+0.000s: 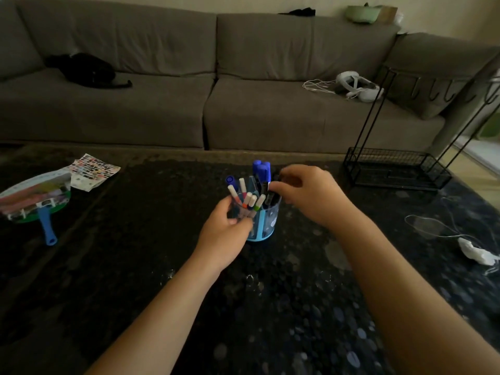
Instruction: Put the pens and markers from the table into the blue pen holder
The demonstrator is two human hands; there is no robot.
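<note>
The blue pen holder (266, 226) stands upright in the middle of the dark table (135, 266). Several thin white-capped markers (250, 198) lean out of its near left side, and blue-capped markers (262, 169) stick up at the back. My left hand (224, 228) wraps around the holder's left side, fingers touching the thin markers' lower ends. My right hand (305, 193) is at the holder's right rim, thumb and fingers pinched on a dark marker (270, 197) that stands in the holder.
A round fan with a blue handle (47, 228) and a printed paper sheet (92, 171) lie at the table's left. A grey sofa (216, 90) runs behind the table. A black wire rack (397, 169) stands at the right, and a white cable with plug (473, 251) lies nearby.
</note>
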